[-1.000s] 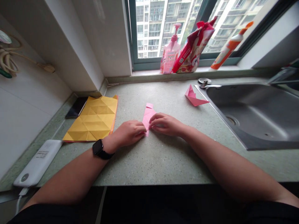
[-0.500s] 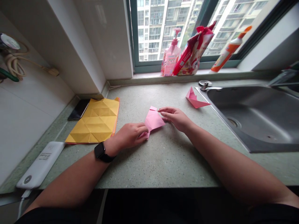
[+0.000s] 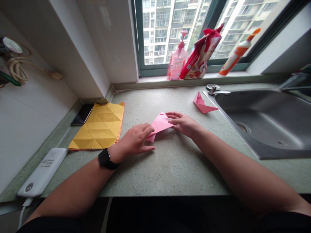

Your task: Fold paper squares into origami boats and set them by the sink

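— Where's the pink paper (image 3: 160, 124) sitting?

— Flat on the desk (image 3: 170, 171), nearer the back edge than the front, between the yellow folded sheet (image 3: 97, 127) and the sink (image 3: 264, 129). It's a folded piece lying at an angle, with a small flap poking out at its lower left corner.

— And the hands?

— Both are on it, and neither looks closed. The left hand (image 3: 136, 139) lies over the paper's left end, fingers curved down, thumb out on the desk, a black watch (image 3: 104, 157) on that wrist. The right hand (image 3: 183, 123) has its fingers laid along the right tip; I can't tell whether they pinch it.

— What step is this, do you think?

— It looks to me like a fold being worked, the paper being lined up rather than creased. A crease from here would call for it pinned flat and its edges matched.

— Anything else close?

— A smaller pink folded paper (image 3: 202, 105) near the sink's corner, a phone (image 3: 82, 114) partly behind the yellow folded sheet, and a white power bank (image 3: 41, 172) along the desk's left edge
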The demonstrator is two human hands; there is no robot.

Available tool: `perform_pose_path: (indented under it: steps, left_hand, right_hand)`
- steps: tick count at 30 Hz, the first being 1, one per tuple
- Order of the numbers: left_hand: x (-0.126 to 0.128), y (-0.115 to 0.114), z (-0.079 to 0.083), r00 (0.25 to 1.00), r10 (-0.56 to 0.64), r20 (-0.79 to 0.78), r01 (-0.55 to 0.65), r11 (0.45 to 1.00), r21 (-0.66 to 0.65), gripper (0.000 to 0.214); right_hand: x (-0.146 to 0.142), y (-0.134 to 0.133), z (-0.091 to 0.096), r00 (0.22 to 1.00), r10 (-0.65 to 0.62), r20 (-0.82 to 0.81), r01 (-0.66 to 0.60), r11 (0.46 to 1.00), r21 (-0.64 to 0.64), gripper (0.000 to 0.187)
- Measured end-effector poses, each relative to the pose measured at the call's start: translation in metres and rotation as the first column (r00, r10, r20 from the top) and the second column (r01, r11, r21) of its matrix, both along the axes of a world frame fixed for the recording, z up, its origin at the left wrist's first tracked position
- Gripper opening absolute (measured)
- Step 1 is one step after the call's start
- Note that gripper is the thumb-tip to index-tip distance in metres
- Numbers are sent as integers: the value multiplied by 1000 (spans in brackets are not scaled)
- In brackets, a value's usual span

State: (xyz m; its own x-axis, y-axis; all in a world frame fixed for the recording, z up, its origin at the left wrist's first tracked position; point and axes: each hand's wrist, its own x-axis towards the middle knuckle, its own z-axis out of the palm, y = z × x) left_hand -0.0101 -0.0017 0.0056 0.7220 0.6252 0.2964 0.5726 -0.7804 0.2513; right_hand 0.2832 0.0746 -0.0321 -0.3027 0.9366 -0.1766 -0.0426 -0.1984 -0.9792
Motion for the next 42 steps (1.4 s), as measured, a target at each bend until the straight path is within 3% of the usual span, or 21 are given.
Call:
perform_pose_path:
  steps: [6,10,12,15,18,20,22,23,26,29,32,35,39,42]
  left_hand:
    - [-1,4,-2,989,96,110,-114,979,170,16]
    - [-2,3,1,939,156,306,-206,969,138,11]
    - [-2,4,3,865,220,451,-269,962,47,12]
    - [-2,10,3,682,361,635,-275,932,-235,17]
    - [-4,21,-4,527,509,681,-140,842,-521,22]
    - [-6,29,-13,495,590,638,-116,773,-624,23]
    - [-9,33,-21,521,630,576,-203,746,-634,28]
    - [-10,34,-25,552,626,550,-278,761,-587,35]
    - [-13,28,-28,709,520,476,-455,853,-254,61]
    - [-10,18,-22,878,337,340,-355,935,-9,58]
    - [-4,10,-16,955,160,249,-159,987,-23,39]
    - [0,7,-14,977,44,210,-28,996,-80,23]
    - [0,5,-15,985,58,162,-33,988,-151,18]
    - [0,3,-14,988,98,117,-83,989,-126,19]
  right_hand:
    - [2,4,0,999,12,34,-12,1000,7,43]
    - [3,4,2,998,-29,63,27,999,35,30]
    - [6,6,3,992,-92,89,86,994,70,31]
    - [11,10,4,974,-192,120,178,977,113,32]
    - [12,9,8,968,-224,115,211,970,118,32]
    - [11,7,9,970,-207,129,190,973,134,34]
    - [8,5,9,967,-188,170,159,973,168,37]
    - [7,4,9,964,-181,196,144,971,190,38]
    - [2,2,4,931,-187,314,88,948,305,35]
    - [-1,-1,-1,865,-209,457,-51,868,493,28]
    - [-2,-4,-3,809,-167,563,-270,746,609,37]
    - [-3,-6,-3,761,-121,637,-415,664,622,47]
    - [-3,-8,-1,716,-79,694,-514,613,600,55]
    - [-3,-9,3,685,-71,725,-542,615,572,55]
